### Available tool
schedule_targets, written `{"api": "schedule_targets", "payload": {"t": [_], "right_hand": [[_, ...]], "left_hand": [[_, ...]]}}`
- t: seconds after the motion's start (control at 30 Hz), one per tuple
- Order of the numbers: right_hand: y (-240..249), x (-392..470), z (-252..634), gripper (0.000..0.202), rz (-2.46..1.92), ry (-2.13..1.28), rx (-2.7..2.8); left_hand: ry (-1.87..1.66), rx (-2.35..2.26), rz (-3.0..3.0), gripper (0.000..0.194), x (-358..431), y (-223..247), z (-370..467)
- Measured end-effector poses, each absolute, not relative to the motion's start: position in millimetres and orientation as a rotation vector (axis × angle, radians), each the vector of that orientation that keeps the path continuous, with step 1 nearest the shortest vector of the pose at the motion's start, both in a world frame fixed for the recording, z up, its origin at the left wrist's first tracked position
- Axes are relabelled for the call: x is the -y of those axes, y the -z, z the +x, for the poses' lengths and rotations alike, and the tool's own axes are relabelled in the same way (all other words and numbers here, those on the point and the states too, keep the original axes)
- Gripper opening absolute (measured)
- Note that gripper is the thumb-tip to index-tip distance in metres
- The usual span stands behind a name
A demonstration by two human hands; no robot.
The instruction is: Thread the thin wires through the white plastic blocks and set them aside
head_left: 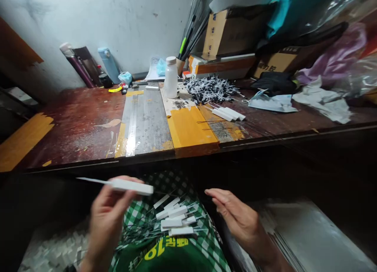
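Note:
My left hand grips a white rectangular block with a thin pale rod pointing left, held above my lap. To the right, my right hand hovers in the air, its fingers stretched out and the thumb slightly apart, with nothing visible in them. Between the hands, several similar white blocks with thin wires lie in a loose heap on a green checked apron. Dark thin wires are bunched at the heap's left side.
Beyond my hands runs a worn table edge. On the table stand a white bottle, a pile of small black-and-white pieces, white blocks and a metal ruler. A mask and cardboard boxes are at the right.

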State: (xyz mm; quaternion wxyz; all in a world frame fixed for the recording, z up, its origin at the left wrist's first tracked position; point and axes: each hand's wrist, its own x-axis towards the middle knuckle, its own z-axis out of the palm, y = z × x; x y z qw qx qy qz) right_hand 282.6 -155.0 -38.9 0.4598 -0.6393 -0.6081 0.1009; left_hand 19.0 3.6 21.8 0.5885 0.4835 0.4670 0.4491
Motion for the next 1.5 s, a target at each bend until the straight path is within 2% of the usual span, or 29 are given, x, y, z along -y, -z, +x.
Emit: {"api": "schedule_targets", "payload": {"t": [0.13, 0.27, 0.33, 0.5, 0.73, 0.93, 1.5], "right_hand": [[47.4, 132.3, 262.9, 0.030, -1.566, -0.401, 1.713], [65.8, 129.0, 260.5, 0.027, -1.705, -0.579, 1.780], [72.2, 132.2, 262.6, 0.027, -1.761, -0.593, 1.798], [77.5, 138.2, 266.1, 0.026, -1.789, -0.669, 1.815], [84.7, 137.3, 265.8, 0.019, -1.834, -0.683, 1.798], [89.0, 135.0, 264.9, 0.025, -1.864, -0.622, 1.798], [100.8, 135.9, 262.2, 0.023, -1.999, -0.458, 1.838]], "left_hand": [[-0.863, -0.949, 1.098, 0.026, 18.5, 30.1, 67.9], [-0.882, -0.994, 0.961, 0.034, 15.6, 52.5, 69.4], [-0.941, -1.011, 0.855, 0.040, 9.5, 55.0, 64.2], [-1.062, -0.999, 0.726, 0.034, -4.6, 58.8, 60.4], [-1.042, -0.997, 0.727, 0.034, -5.3, 67.0, 63.7], [-1.028, -0.984, 0.757, 0.029, -5.2, 68.3, 62.7], [-0.968, -1.012, 0.867, 0.031, -3.3, 73.3, 62.8]]}}
